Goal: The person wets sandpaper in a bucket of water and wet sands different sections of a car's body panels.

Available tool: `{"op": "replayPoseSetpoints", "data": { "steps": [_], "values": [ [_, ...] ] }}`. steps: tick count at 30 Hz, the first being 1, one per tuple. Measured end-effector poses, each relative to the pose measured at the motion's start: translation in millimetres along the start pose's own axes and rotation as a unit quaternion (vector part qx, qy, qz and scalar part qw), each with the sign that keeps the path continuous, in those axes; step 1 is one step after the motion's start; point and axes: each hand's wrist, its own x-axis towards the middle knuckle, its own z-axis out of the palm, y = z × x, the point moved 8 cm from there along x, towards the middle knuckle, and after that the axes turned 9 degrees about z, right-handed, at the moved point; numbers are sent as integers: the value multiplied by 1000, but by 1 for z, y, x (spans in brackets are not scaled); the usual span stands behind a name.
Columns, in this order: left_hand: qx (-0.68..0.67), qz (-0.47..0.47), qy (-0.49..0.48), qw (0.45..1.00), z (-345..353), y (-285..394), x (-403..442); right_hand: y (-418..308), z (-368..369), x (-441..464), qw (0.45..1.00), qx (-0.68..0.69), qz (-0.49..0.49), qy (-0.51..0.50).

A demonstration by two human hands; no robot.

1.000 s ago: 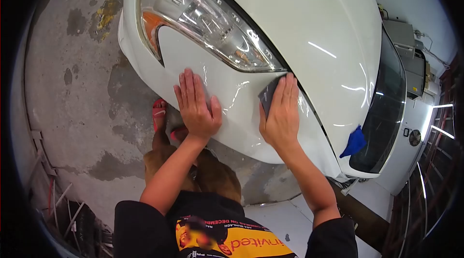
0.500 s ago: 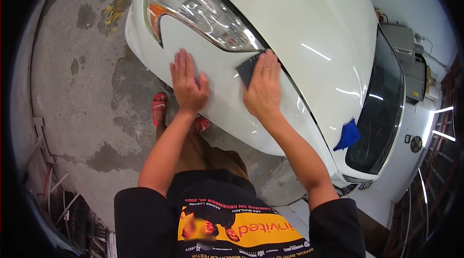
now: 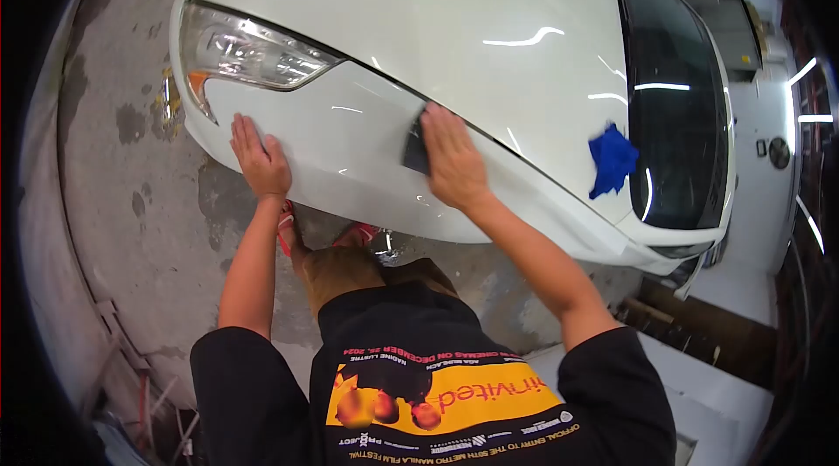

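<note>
Under the fingers of my right hand (image 3: 454, 160), a dark grey sheet of sandpaper (image 3: 414, 150) lies against the white front fender (image 3: 350, 138) of a car, close to the seam with the hood (image 3: 437, 12). The hand covers much of the sheet; its left part shows. My left hand (image 3: 260, 160) rests flat on the same panel, fingers stretched out and nothing held, below the headlight (image 3: 253, 51) and its orange corner lens.
A crumpled blue cloth (image 3: 613, 158) lies on the hood near the windshield (image 3: 673, 108). My feet in red sandals (image 3: 360, 232) stand on the stained concrete floor (image 3: 131, 248) beside the car. Grey boxes (image 3: 734, 29) and a fan (image 3: 778, 152) are at the right wall.
My right hand has slid the sandpaper along the fender, away from the headlight and toward the windshield end. My left hand stays on the panel near the front. The camera view has turned.
</note>
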Motion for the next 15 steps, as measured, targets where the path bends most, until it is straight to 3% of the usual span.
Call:
{"op": "replayPoseSetpoints", "data": {
  "steps": [4,9,11,15],
  "values": [
    [3,5,-1,1000,2,-2,-1,88,-19,-119,996,-69,53,-30],
    [6,20,-6,1000,1,-5,-2,37,-3,-54,994,46,39,94],
    [5,16,-1,1000,6,-2,-2,-4,-8,-3,995,42,16,85],
    [-1,12,-9,1000,3,-2,-1,48,-10,-54,998,45,16,31]
  ]
}}
